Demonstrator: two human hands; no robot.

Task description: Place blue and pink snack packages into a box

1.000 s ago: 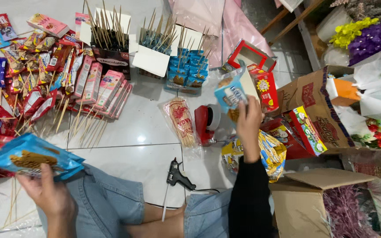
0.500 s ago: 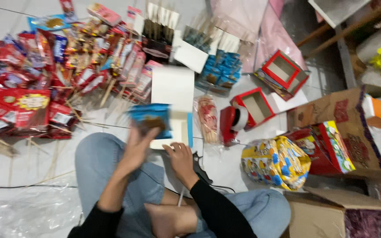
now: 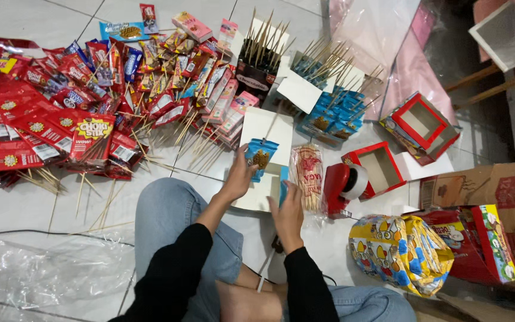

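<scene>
My left hand [image 3: 238, 177] is shut on a small blue snack packet [image 3: 261, 156] fixed to a thin wooden stick, and holds it over a flat white box [image 3: 267, 128] on the tiled floor in front of my knees. My right hand [image 3: 287, 210] grips the near right edge of that white box, where a blue side shows. Both arms wear black sleeves, and my legs are in blue jeans.
A heap of red snack packets on sticks [image 3: 61, 131] lies at the left. Boxes stuck with skewers [image 3: 263, 59] stand behind. A clear packet [image 3: 308, 173], red tape dispenser [image 3: 342, 186], open red boxes [image 3: 382, 167], yellow snack bag [image 3: 400, 247] and cardboard box [image 3: 490, 185] sit at the right. Plastic sheet [image 3: 43, 262] lies near left.
My right hand has come back from the far right to the white box's edge. My left hand has brought the blue packet from low left to over the box.
</scene>
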